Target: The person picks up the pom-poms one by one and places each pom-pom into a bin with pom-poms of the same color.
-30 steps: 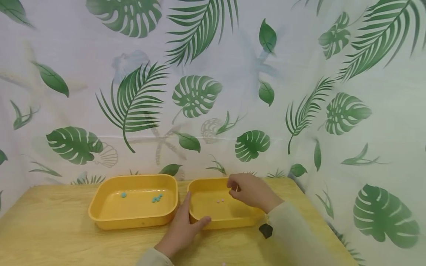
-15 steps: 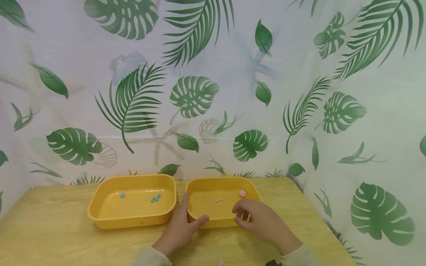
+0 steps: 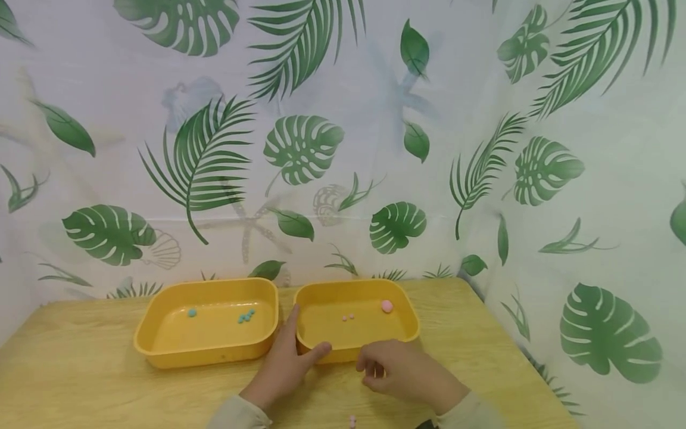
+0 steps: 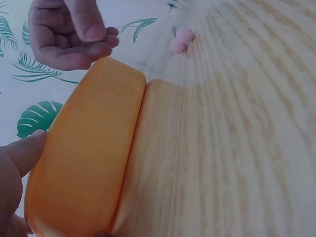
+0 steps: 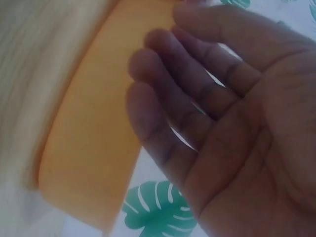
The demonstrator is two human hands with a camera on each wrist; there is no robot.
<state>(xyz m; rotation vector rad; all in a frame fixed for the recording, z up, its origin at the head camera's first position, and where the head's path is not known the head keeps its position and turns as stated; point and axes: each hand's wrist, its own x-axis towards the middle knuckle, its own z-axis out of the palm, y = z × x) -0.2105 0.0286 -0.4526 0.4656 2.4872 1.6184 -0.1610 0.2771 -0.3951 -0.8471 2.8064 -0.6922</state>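
My left hand (image 3: 284, 360) holds the near left corner of the right yellow tray (image 3: 354, 356). In the left wrist view its thumb (image 4: 27, 150) lies over the tray's rim. Inside that tray sit a larger pink ball (image 3: 387, 306) and two tiny pink balls (image 3: 348, 317). My right hand (image 3: 404, 372) hovers by the tray's front wall. Its fingers are loosely bent, and the right wrist view shows nothing in the palm (image 5: 256, 143). Small pink balls (image 4: 181, 40) lie touching on the table in front of the tray, near the head view's bottom edge.
To the left stands a second yellow tray (image 3: 214, 356) with one larger blue-green ball (image 3: 192, 313) and a cluster of several small ones (image 3: 246, 316). Both trays rest on a wood-grain table (image 3: 96, 387). A leaf-patterned sheet (image 3: 343, 238) rises behind and at the right.
The right hand has come out of the right tray towards me, leaving the larger pink ball in view there. The left hand stays on the tray. The head view has shifted slightly.
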